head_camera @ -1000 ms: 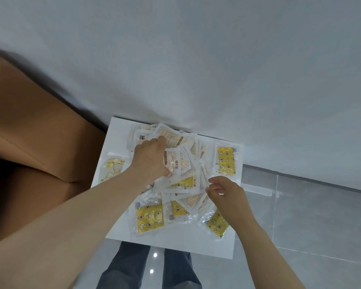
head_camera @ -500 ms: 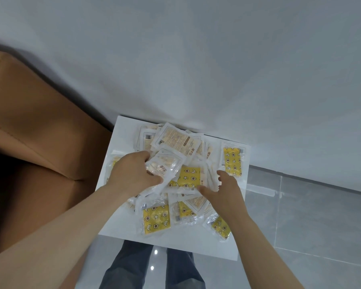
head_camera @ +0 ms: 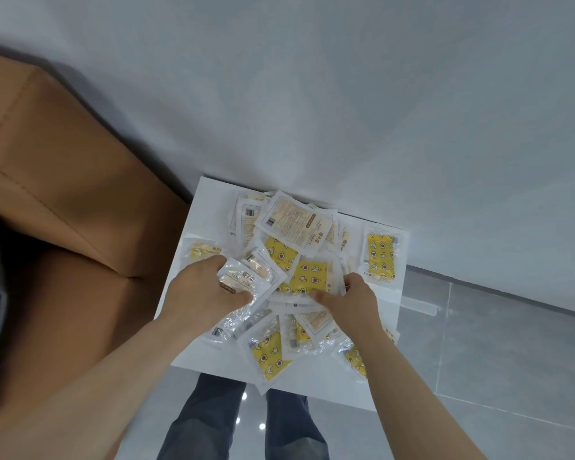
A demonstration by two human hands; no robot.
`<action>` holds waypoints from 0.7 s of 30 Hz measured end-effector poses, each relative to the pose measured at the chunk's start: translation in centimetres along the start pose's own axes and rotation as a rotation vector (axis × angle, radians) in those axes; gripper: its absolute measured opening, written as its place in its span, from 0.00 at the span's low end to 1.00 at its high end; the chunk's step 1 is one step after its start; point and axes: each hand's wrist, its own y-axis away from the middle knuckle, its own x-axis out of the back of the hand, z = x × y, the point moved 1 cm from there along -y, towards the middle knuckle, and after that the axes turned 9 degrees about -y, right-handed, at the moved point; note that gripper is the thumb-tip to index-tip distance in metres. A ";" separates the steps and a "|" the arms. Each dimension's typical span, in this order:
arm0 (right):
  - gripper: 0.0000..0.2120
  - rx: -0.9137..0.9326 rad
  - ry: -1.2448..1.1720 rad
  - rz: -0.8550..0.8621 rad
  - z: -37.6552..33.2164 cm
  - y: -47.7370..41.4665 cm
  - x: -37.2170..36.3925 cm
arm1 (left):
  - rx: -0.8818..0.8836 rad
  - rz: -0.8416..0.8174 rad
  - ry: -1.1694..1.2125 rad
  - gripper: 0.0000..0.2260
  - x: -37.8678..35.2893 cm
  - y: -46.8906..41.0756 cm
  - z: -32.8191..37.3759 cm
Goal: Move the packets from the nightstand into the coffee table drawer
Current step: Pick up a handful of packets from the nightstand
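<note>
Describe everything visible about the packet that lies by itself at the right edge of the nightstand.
The lone packet is a flat, clear, glossy plastic sachet holding a yellow insert printed with small star, moon and round cartoon shapes. It lies flat, long side running away from the camera, on the white nightstand near its far right corner, close to the wall. It sits slightly apart from the central pile, and neither hand touches it. It looks sealed; any small print is unreadable.

Both arms are bare to past the elbow, with no sleeves, watch or rings on either hand, and the legs (head_camera: 213,423) wear dark blue-grey jeans.
</note>
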 end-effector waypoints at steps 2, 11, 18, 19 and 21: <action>0.17 0.008 -0.076 0.018 -0.2 0.1 0.1 | 0.004 0.008 0.017 0.16 0.0 0.0 0.0; 0.05 0.096 -0.184 0.018 -1.5 1.6 1.7 | -0.006 0.027 0.045 0.17 0.7 0.4 0.6; 0.05 0.117 -0.188 0.085 -2.2 4.5 3.6 | 0.018 0.010 0.092 0.18 2.2 1.9 1.3; 0.05 0.123 -0.195 0.093 -2.3 5.1 4.0 | 0.024 0.002 0.105 0.18 2.4 2.2 1.4; 0.04 0.140 -0.209 0.112 -2.8 6.3 4.8 | 0.035 -0.015 0.126 0.18 3.0 3.0 1.7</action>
